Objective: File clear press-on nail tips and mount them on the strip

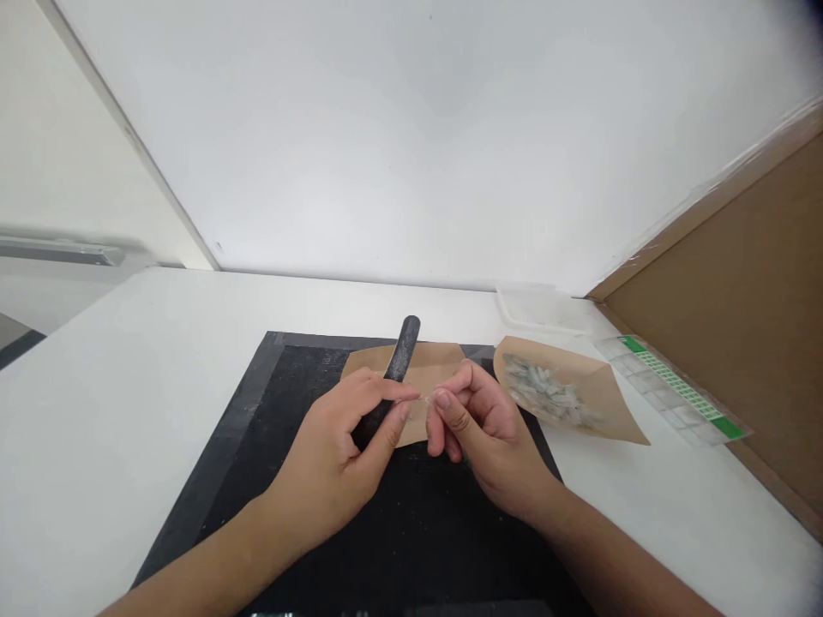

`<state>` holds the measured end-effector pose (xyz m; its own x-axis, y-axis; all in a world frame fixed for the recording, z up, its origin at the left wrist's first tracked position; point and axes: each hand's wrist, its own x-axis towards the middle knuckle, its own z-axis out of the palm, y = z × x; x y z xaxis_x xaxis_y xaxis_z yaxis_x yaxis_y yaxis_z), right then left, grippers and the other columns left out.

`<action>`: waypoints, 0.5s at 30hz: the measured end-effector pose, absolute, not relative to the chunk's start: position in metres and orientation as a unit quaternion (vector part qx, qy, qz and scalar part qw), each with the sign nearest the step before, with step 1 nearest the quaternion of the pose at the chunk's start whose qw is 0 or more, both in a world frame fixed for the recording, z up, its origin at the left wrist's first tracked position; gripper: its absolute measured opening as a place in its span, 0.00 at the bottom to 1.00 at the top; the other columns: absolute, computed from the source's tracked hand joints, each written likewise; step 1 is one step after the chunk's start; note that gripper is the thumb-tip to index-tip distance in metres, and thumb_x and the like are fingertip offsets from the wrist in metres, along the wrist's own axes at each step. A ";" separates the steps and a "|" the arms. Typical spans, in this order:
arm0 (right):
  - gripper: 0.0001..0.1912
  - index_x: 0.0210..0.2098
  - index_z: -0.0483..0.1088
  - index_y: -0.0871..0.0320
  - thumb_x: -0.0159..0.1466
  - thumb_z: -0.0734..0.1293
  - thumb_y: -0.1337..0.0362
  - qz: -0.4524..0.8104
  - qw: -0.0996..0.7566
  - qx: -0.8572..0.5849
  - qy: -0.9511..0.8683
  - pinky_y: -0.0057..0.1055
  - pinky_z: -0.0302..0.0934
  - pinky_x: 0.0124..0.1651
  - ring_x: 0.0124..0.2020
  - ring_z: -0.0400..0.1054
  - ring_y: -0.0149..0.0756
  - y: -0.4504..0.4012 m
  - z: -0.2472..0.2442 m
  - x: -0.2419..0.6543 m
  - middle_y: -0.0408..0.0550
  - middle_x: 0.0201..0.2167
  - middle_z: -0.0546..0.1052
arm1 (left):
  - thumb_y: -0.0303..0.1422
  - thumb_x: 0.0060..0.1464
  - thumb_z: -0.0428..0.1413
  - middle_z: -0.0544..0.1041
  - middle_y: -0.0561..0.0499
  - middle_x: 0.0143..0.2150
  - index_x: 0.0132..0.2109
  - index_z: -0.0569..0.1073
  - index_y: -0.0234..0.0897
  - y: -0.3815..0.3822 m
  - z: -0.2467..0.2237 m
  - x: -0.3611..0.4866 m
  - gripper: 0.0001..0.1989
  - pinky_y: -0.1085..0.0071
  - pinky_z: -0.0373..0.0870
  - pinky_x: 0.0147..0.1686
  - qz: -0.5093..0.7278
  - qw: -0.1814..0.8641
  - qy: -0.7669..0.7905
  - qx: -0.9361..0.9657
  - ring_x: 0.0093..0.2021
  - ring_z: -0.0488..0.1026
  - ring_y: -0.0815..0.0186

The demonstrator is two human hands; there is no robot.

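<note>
My left hand (pixel 351 428) is closed around a black nail file (pixel 404 350), whose rounded end points up and away and has whitish dust on it. The index finger of that hand reaches toward my right hand (pixel 479 420). There the thumb and index finger are pinched on a tiny clear piece (pixel 425 398), too small to make out well. Both hands are over a black mat (pixel 424 540), in front of a sheet of brown paper (pixel 434 364) that they partly hide. Small specks lie on the mat.
To the right, a second brown paper (pixel 617 411) bears a heap of small clear pieces (pixel 546 390). Beyond it are a clear plastic pack with a green label (pixel 681 390) and a shallow translucent tray (pixel 543 321). A white wall (pixel 411 171) and a brown board (pixel 739 283) bound the white table (pixel 129 386).
</note>
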<state>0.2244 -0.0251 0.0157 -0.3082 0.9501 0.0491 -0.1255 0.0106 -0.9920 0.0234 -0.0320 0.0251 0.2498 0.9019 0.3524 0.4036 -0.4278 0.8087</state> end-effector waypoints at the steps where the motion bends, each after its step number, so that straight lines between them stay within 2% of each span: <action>1: 0.12 0.40 0.63 0.54 0.75 0.66 0.55 0.595 0.449 -0.374 -0.551 0.22 0.55 0.25 0.21 0.62 0.23 -0.026 0.015 0.224 0.36 0.24 0.78 | 0.33 0.68 0.57 0.79 0.55 0.38 0.50 0.80 0.46 -0.032 0.026 0.024 0.08 0.72 0.70 0.39 0.422 0.318 0.447 0.722 0.38 0.75 0.69; 6: 0.11 0.40 0.63 0.54 0.75 0.67 0.56 0.591 0.448 -0.363 -0.564 0.23 0.57 0.26 0.22 0.64 0.24 -0.029 0.015 0.221 0.37 0.24 0.78 | 0.37 0.67 0.59 0.77 0.56 0.35 0.47 0.81 0.47 -0.032 0.028 0.024 0.07 0.72 0.68 0.37 0.410 0.395 0.439 0.695 0.35 0.74 0.70; 12: 0.09 0.40 0.65 0.54 0.75 0.67 0.58 0.571 0.448 -0.362 -0.585 0.24 0.60 0.27 0.25 0.69 0.27 -0.028 0.015 0.220 0.39 0.26 0.78 | 0.37 0.65 0.61 0.77 0.55 0.33 0.41 0.83 0.45 -0.030 0.028 0.025 0.06 0.72 0.67 0.36 0.408 0.427 0.450 0.670 0.34 0.72 0.70; 15: 0.07 0.41 0.66 0.53 0.76 0.66 0.60 0.529 0.454 -0.368 -0.615 0.25 0.62 0.28 0.26 0.70 0.28 -0.030 0.012 0.221 0.40 0.27 0.79 | 0.38 0.64 0.62 0.77 0.55 0.32 0.41 0.84 0.46 -0.029 0.027 0.025 0.07 0.72 0.65 0.34 0.406 0.436 0.461 0.658 0.31 0.70 0.70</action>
